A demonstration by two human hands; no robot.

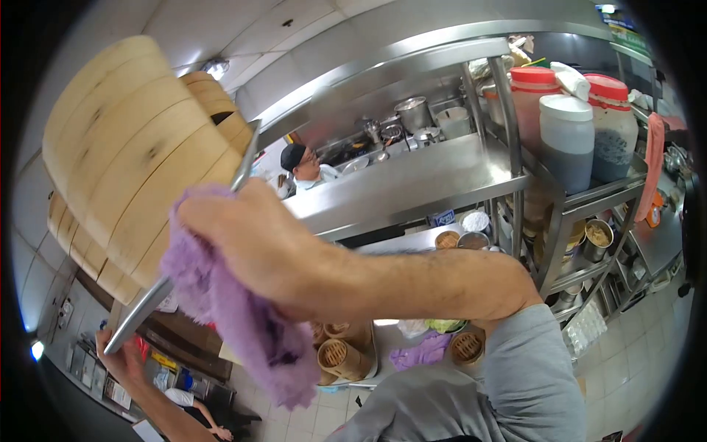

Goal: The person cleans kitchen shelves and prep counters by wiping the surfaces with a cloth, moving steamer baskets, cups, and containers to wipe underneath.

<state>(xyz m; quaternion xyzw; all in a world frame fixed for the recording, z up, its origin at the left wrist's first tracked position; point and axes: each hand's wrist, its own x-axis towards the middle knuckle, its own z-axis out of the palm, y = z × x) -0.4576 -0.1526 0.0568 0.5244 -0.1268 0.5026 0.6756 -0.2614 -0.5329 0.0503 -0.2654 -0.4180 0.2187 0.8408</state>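
My right hand (239, 228) is closed on a fluffy purple cloth (250, 331), which hangs down below it. That hand and the cloth lie against the steel shelf edge (151, 302) overhead, close to large stacked bamboo steamers (140, 155); its fingertips are hidden. At the lower left, my left hand (121, 357) is wrapped round the lower end of the same shelf edge. More bamboo steamers (217, 103) sit behind the front stack.
A steel counter (412, 188) crosses the middle, with a person (305, 168) behind it. At right, a rack (589, 199) holds large red-lidded jars (611, 125). Below are small bamboo steamers (342, 357), another purple cloth (421, 352) and bowls (473, 241). Another person (195, 409) is at lower left.
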